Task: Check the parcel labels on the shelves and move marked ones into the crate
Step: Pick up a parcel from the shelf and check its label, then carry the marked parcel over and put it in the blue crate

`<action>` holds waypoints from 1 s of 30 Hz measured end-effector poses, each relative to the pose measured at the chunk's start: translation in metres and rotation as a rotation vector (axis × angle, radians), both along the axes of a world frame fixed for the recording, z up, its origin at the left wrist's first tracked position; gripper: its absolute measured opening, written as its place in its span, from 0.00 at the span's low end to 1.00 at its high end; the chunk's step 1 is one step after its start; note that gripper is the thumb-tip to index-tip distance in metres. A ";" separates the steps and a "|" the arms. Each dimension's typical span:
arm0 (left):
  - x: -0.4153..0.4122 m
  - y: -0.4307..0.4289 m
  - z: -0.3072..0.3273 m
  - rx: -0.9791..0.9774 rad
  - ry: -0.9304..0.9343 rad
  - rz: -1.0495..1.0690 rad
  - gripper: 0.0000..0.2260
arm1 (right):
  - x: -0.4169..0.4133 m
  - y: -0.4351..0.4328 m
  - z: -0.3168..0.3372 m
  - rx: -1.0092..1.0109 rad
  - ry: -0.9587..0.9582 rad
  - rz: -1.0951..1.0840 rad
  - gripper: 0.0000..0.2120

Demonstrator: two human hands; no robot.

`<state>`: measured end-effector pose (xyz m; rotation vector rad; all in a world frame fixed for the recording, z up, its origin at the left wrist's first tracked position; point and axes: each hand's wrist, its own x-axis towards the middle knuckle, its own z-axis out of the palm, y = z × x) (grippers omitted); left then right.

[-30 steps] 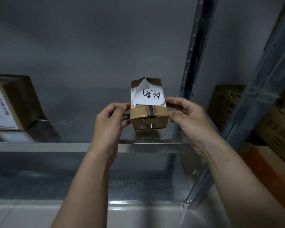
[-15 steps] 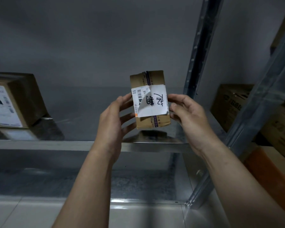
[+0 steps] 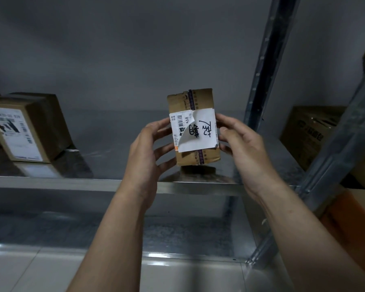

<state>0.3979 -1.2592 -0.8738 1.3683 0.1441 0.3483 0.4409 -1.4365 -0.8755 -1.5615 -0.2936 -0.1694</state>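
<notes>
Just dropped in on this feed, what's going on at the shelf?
A person holds a small parcel up in front of the metal shelf, left hand on its left side, right hand pinching its right edge. A white slip with handwriting partly covers its printed barcode label, facing the camera. Another labelled box sits on the shelf at left. No crate is in view.
</notes>
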 end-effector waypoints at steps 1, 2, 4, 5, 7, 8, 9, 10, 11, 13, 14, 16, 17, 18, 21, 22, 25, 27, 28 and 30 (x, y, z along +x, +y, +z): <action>-0.001 0.001 0.000 0.003 -0.001 0.002 0.17 | -0.001 0.001 0.001 -0.004 0.006 0.000 0.16; -0.003 0.002 0.001 0.004 0.001 0.002 0.17 | -0.004 0.003 0.001 -0.002 0.015 -0.002 0.16; -0.009 0.003 0.006 0.007 0.011 0.012 0.17 | -0.010 0.007 0.003 0.008 0.039 0.003 0.16; -0.016 0.003 0.008 0.006 0.026 0.026 0.17 | -0.014 0.011 0.004 0.011 0.072 0.015 0.16; -0.036 0.005 0.016 0.008 0.077 0.035 0.17 | -0.029 0.019 0.009 0.029 0.149 0.027 0.16; -0.051 0.007 0.022 0.014 0.112 0.036 0.18 | -0.040 0.025 0.013 0.029 0.193 0.026 0.16; -0.067 0.012 0.028 0.017 0.141 0.040 0.18 | -0.053 0.030 0.019 0.021 0.241 0.029 0.17; -0.085 0.018 0.036 -0.007 0.177 0.060 0.18 | -0.069 0.038 0.027 0.003 0.292 0.047 0.17; -0.102 0.024 0.043 -0.045 0.217 0.087 0.18 | -0.082 0.046 0.038 -0.019 0.337 0.061 0.17; -0.143 0.029 0.060 -0.108 0.330 0.154 0.18 | -0.115 0.059 0.061 -0.092 0.421 0.093 0.17; -0.165 0.031 0.072 -0.125 0.373 0.196 0.19 | -0.133 0.064 0.075 -0.142 0.450 0.122 0.17; -0.208 0.039 0.109 -0.163 0.446 0.258 0.19 | -0.166 0.078 0.112 -0.219 0.508 0.177 0.18; -0.230 0.044 0.133 -0.183 0.474 0.279 0.19 | -0.183 0.085 0.135 -0.240 0.538 0.200 0.18; -0.251 0.049 0.159 -0.204 0.500 0.289 0.20 | -0.200 0.092 0.161 -0.257 0.562 0.221 0.17; -0.302 0.066 0.232 -0.249 0.575 0.338 0.20 | -0.242 0.113 0.230 -0.276 0.596 0.291 0.17; -0.320 0.071 0.259 -0.273 0.592 0.370 0.20 | -0.259 0.121 0.256 -0.290 0.610 0.321 0.17; -0.372 0.084 0.335 -0.362 0.613 0.468 0.18 | -0.305 0.145 0.323 -0.314 0.592 0.421 0.17; -0.407 0.094 0.385 -0.398 0.603 0.531 0.17 | -0.337 0.164 0.371 -0.321 0.589 0.475 0.16; -0.424 0.101 0.407 -0.419 0.580 0.558 0.17 | -0.352 0.174 0.393 -0.322 0.576 0.498 0.17; -0.454 0.115 0.441 -0.452 0.570 0.592 0.17 | -0.378 0.194 0.426 -0.352 0.563 0.537 0.17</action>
